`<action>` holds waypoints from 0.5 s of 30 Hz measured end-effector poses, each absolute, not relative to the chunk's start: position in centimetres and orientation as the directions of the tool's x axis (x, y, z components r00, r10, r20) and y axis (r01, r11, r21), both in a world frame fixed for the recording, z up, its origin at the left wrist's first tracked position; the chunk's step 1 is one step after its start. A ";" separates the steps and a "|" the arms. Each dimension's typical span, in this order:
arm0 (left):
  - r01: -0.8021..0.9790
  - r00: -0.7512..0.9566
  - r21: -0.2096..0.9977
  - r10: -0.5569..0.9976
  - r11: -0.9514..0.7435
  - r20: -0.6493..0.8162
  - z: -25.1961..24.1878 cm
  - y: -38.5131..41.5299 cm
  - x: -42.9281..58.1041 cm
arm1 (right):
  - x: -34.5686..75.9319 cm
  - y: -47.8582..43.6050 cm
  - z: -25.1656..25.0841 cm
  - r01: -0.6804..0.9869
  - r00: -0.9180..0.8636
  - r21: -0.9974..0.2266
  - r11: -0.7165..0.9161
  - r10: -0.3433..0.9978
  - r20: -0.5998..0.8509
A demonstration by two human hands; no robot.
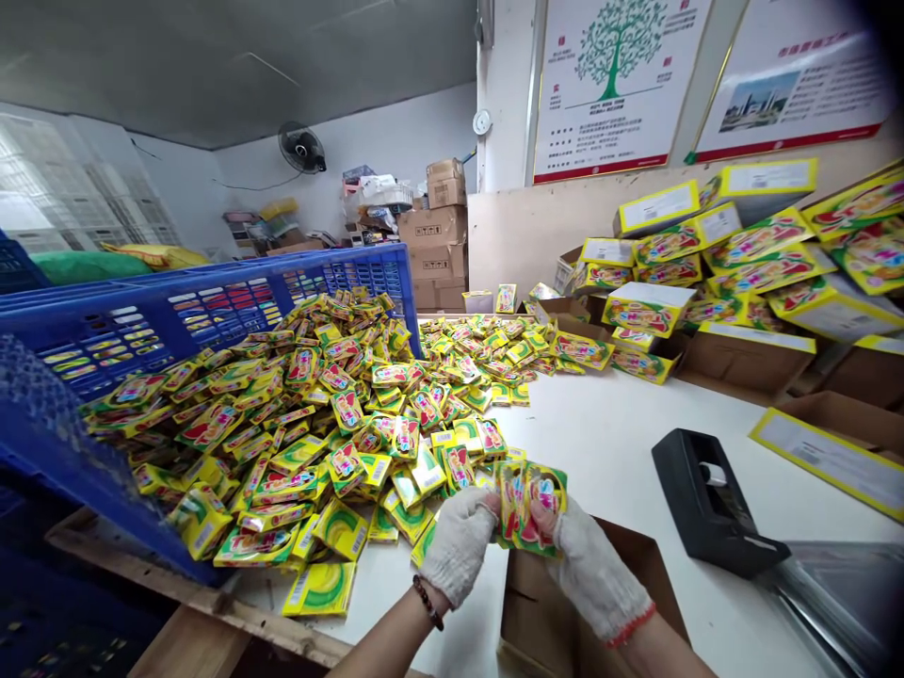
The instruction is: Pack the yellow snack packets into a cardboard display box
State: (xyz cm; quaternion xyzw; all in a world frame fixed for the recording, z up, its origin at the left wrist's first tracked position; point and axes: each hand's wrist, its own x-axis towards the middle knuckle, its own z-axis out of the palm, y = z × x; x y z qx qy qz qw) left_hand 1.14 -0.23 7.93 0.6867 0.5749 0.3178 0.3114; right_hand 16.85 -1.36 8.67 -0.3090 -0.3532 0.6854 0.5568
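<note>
Between my two gloved hands are several small yellow-green candy boxes (531, 504), held upright side by side. My left hand (462, 541), with a beaded bracelet at the wrist, grips them from the left, its thumb on their edge. Fingers and thumb of my right hand (593, 560) close on them from the right. Just below stands an open brown carton (551, 621), partly hidden by my right hand and forearm. A large heap of the same small boxes (346, 410) spreads over the table to the left of my hands.
A tipped blue plastic crate (297, 282) holds part of the heap at the left. Printed display boxes (650, 306) are stacked at the back right, with open cartons (745, 363) before them. A black tape dispenser (713, 499) stands right on the white table (593, 433).
</note>
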 end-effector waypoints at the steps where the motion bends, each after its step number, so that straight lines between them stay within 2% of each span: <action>1: 0.647 0.084 0.753 0.993 -0.119 0.085 7.5 0.4 0.9 | 17.3 -1.3 8.6 -0.561 -0.174 -0.812 -0.160 0.982 -0.073; 5: 0.844 -0.096 0.536 0.986 0.007 0.138 5.5 4.3 -0.4 | 19.6 -1.6 8.4 -0.551 -0.064 -0.818 -0.167 0.985 -0.158; 8: 0.909 -0.144 0.410 0.977 0.069 0.155 4.3 6.7 0.0 | 20.8 -2.0 7.9 -0.522 -0.086 -0.836 -0.169 0.986 -0.145; 12: 0.938 -0.108 0.346 0.978 0.040 0.179 3.8 7.4 0.0 | 22.3 -2.3 6.1 -0.430 -0.211 -0.877 -0.215 0.968 -0.134; 15: 0.944 0.007 0.320 0.974 -0.081 0.227 4.3 5.8 -1.7 | 23.5 -2.3 5.2 -0.377 -0.293 -0.905 -0.196 0.952 -0.084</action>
